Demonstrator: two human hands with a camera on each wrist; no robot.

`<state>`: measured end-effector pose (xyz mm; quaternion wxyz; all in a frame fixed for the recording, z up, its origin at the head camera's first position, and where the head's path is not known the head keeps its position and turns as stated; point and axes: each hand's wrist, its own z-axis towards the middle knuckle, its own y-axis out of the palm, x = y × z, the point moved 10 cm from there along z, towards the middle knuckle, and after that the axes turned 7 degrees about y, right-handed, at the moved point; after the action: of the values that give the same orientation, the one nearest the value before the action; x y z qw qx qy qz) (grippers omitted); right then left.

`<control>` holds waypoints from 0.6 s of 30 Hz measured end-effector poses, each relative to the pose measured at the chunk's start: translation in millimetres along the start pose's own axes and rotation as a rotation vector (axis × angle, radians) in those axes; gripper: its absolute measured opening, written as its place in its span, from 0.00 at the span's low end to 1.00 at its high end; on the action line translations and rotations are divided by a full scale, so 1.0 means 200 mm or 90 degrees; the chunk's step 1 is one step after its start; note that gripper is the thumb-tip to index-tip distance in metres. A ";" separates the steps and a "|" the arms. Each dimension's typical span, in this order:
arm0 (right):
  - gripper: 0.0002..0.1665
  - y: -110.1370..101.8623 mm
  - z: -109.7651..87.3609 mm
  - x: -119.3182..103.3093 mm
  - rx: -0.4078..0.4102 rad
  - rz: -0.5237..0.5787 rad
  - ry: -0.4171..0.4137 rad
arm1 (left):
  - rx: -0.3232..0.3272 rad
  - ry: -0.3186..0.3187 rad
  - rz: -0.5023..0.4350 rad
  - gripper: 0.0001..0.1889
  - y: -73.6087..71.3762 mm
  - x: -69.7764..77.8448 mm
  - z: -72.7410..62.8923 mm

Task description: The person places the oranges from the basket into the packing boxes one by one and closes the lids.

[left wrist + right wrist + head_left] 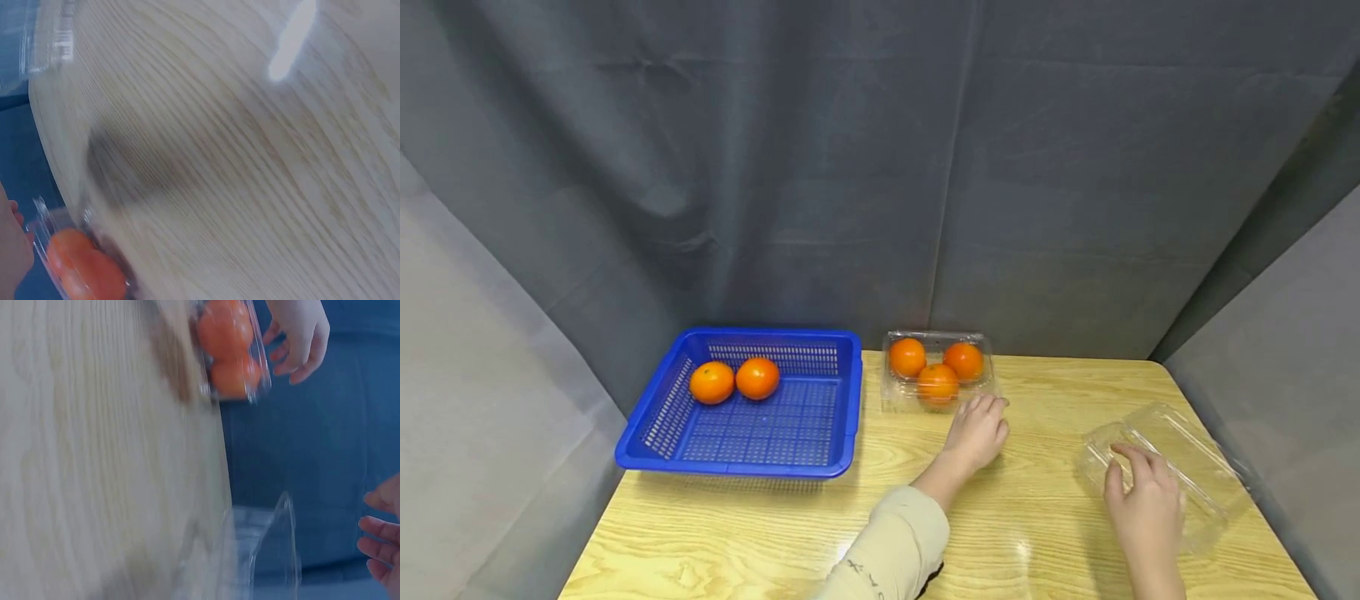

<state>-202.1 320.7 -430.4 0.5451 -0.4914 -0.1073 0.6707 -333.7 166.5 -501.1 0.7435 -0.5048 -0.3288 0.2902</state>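
Three oranges [938, 385] sit in a clear plastic container [977, 338] at the back of the table. My left hand [977, 433] is by that container's front right corner, fingers loosely bent, nothing in its grip. Seen from the right wrist, the left hand [303, 337] hovers just beside the oranges' container. Farther right, a second clear plastic container [1198, 467] stands on the table with no fruit in it. Over its near left part is my right hand [1150, 508], thumb and fingers spread apart. The right wrist view shows a gap between that hand [384, 540] and the container.
A blue plastic basket [842, 467] stands at the left with two oranges [757, 379] in its far left part. Wood-grain tabletop [1030, 483] lies between the two clear containers. A dark grey curtain [820, 183] hangs right behind the table.
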 end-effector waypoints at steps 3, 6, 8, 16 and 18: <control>0.11 -0.06 -0.02 0.09 0.042 0.004 0.042 | -0.008 -0.004 -0.019 0.17 0.01 0.04 0.01; 0.11 -0.12 -0.04 0.17 0.076 0.000 0.086 | -0.013 -0.001 -0.030 0.16 0.01 0.11 0.03; 0.11 -0.15 -0.05 0.23 0.088 -0.006 0.118 | -0.021 -0.005 -0.041 0.16 0.02 0.14 0.04; 0.16 -0.18 -0.10 0.44 0.062 -0.022 0.281 | -0.048 -0.037 -0.170 0.16 0.07 0.28 0.05; 0.16 -0.17 -0.11 0.48 0.049 -0.023 0.310 | -0.052 -0.042 -0.189 0.16 0.08 0.31 0.05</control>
<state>-156.0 405.1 -469.5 0.5848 -0.6154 0.0440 0.5266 -304.7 224.3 -502.0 0.7460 -0.4703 -0.4357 0.1801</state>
